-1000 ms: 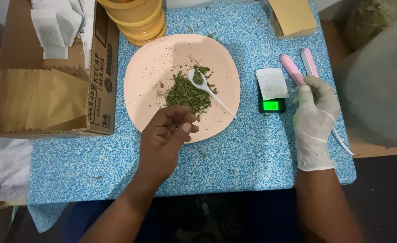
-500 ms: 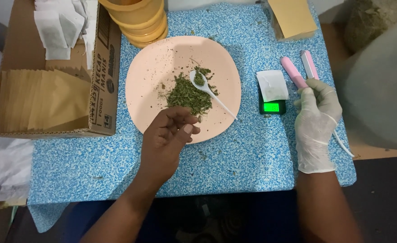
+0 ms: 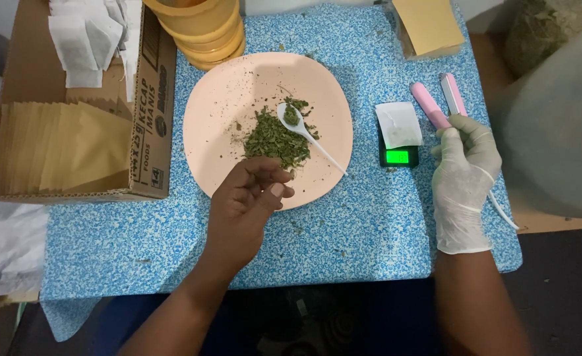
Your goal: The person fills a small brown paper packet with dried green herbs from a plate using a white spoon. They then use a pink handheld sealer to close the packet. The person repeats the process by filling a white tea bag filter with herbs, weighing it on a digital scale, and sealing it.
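Two hands working here: left hand [image 3: 248, 198], bare, curling fingers together in a pinching grip over the near rim of the pink plate [image 3: 218, 138], seemingly clamping a few flakes of the dried green herb [image 3: 274, 137], though hard telling what, if anything, lies between the fingertips. Right hand [image 3: 463, 175], gloved in white, closing its grip around the near end of the pink two-armed tool [image 3: 439, 102], thin cord trailing off toward the surface edge. Lying just beyond the pinch: the herb heap at mid-plate, with a white plastic spoon [image 3: 307, 134] resting across it, bowl loaded. Standing between plate and gloved hand: a small pocket scale [image 3: 399, 148], display glowing green, a white paper bag [image 3: 398, 123] sitting on its pan. Apparently portioning herb by pinches; likely calling next for carrying the pinch rightward, steadily, over to the bag on the scale without scattering flakes on the blue speckled surface [image 3: 343, 231]. Waiting at far left: a cardboard box [image 3: 73, 151] of brown pouches and white bags
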